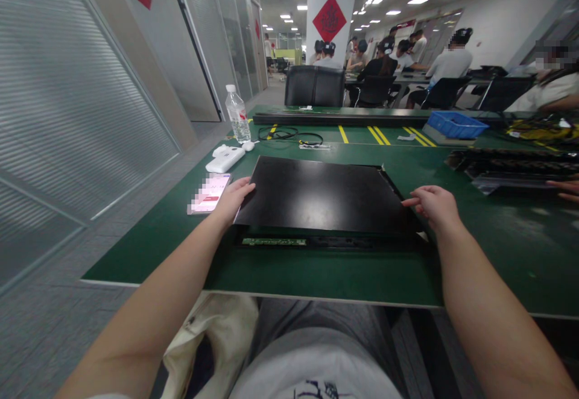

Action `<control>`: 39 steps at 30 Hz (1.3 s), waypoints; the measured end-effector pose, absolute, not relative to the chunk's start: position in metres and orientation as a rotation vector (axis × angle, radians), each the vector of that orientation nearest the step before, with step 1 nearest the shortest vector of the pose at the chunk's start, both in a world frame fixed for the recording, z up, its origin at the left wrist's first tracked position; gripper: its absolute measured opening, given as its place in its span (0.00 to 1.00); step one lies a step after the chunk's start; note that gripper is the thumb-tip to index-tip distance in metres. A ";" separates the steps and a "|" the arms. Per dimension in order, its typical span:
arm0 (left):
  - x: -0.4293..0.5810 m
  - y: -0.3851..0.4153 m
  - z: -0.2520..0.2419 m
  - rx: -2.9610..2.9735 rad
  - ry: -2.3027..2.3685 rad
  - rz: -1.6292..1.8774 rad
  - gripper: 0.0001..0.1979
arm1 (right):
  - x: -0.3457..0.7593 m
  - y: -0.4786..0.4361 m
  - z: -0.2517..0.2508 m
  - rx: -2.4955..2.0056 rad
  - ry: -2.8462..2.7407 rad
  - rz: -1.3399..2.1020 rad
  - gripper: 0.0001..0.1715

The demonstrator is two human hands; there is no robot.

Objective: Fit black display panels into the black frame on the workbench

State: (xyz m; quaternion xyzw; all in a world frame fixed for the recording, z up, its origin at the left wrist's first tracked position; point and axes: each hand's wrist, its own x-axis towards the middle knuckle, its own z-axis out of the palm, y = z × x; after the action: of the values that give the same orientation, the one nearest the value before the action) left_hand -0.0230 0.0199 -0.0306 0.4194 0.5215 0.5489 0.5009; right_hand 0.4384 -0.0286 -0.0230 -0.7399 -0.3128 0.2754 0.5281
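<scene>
A flat black display panel (316, 194) lies in front of me, its near edge raised a little over a dark frame. My left hand (233, 201) grips the panel's left edge, thumb on top and the other fingers partly hidden. At the right edge, my right hand (432, 203) is closed with its index finger and thumb against the panel's side. Below the near edge a green circuit board strip (274, 242) shows in the dark frame (353, 244). What lies under the panel is hidden.
On the green table (149, 248) are a phone (210, 193), a white power bank (226, 159), a water bottle (237, 116), a black cable (280, 134) and a blue bin (456, 125). Another person's hand (565, 189) is by dark panel parts (520, 167) at right.
</scene>
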 end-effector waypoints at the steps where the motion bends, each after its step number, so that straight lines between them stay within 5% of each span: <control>1: -0.023 0.020 -0.030 1.018 1.253 1.330 0.16 | 0.438 -0.029 -0.022 -1.768 -0.747 0.657 0.10; 29: -0.035 0.015 -0.019 1.051 0.984 1.230 0.45 | 0.431 -0.027 -0.023 -1.787 -0.780 0.662 0.09; 39: -0.037 0.017 -0.027 1.076 1.058 1.216 0.37 | 0.433 -0.027 -0.025 -1.832 -0.790 0.613 0.07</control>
State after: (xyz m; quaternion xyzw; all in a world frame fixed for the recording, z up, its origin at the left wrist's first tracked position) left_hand -0.0367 0.0171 -0.0267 0.4578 0.4502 0.5173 0.5659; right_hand 0.4335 -0.0270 -0.0250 -0.7587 -0.3270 0.2536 0.5031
